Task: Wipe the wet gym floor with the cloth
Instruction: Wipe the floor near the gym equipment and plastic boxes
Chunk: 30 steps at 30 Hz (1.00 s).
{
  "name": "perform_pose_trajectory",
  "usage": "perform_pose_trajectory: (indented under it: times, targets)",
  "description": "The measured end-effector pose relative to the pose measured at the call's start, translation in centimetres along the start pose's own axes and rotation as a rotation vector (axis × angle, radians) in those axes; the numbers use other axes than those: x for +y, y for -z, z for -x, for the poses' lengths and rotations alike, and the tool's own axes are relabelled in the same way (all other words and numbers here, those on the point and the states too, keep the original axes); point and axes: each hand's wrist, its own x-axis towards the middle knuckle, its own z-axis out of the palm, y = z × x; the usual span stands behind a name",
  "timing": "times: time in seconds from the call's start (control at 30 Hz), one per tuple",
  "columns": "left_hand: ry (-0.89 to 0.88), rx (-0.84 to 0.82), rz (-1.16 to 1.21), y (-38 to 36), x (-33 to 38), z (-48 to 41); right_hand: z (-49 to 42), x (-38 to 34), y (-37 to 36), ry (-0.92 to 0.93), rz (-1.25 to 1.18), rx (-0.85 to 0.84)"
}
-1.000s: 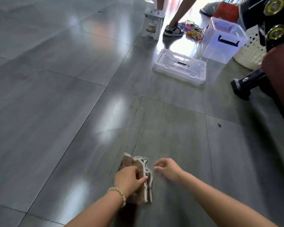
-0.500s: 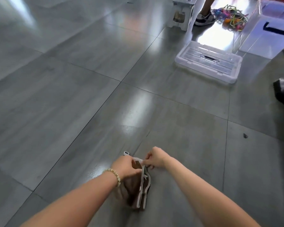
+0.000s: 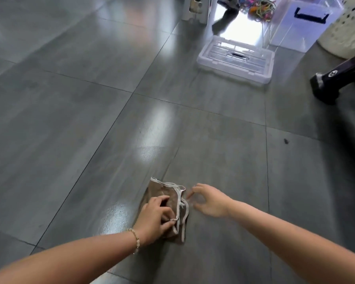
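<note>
1 folded brown, white-trimmed cloth point(image 3: 159, 190) lies on the glossy grey tile floor point(image 3: 86, 124). Left hand point(image 3: 155, 219) grips it; right hand point(image 3: 208, 201) empty, relaxed, just beside it. Wiping apparently barely begun.

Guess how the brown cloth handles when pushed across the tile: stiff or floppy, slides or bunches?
Probably floppy: the cloth lies in loose folds and its white trim is wavy. Likely light, since it looks thin and nearly flat under the left hand gripping it. On the glossy floor it should slide readily, though the free layers near the right hand may bunch.
</note>
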Motion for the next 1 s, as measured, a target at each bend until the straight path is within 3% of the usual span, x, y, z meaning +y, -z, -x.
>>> perform_pose_trajectory:
  times: [0.1, 0.17, 0.27, 0.4, 0.47, 0.53, 0.67, 0.87, 1.0]
  targets:
    - [0.053, -0.178, 0.463, 3.5, 1.0, -0.9, 1.0, -1.7, 0.2, 0.018, -0.088, -0.124]
    - [0.061, -0.304, 0.691, 6.2, 1.7, -1.6, 0.6, -2.8, 0.1, 0.039, -0.018, -0.159]
    - [0.092, -0.293, 0.793, 9.8, 1.7, -2.6, -0.2, -3.5, 0.1, 0.029, 0.026, -0.132]
    - [0.259, -0.216, 0.946, 12.7, 0.4, -3.8, -0.7, -4.1, 1.4, -0.019, -0.192, 0.012]
    - [0.25, -0.238, 0.938, 13.6, -0.6, -3.8, -0.9, -4.1, 2.4, -0.047, -0.41, 0.054]
    - [0.216, -0.27, 0.767, 13.5, -1.2, -3.4, -1.3, -4.2, 3.7, -0.07, -0.584, 0.076]
    - [0.147, -0.189, 0.656, 11.7, -1.0, -3.0, -1.9, -5.3, 6.1, -0.058, -0.64, 0.111]
    - [-0.02, 0.104, 0.925, 16.6, 3.1, -6.4, -1.8, -7.6, 11.2, 0.048, -0.764, 0.467]
    - [-0.155, 0.211, 0.962, 20.9, 5.5, -7.5, -0.6, -9.5, 14.3, 0.14, -0.796, 0.628]
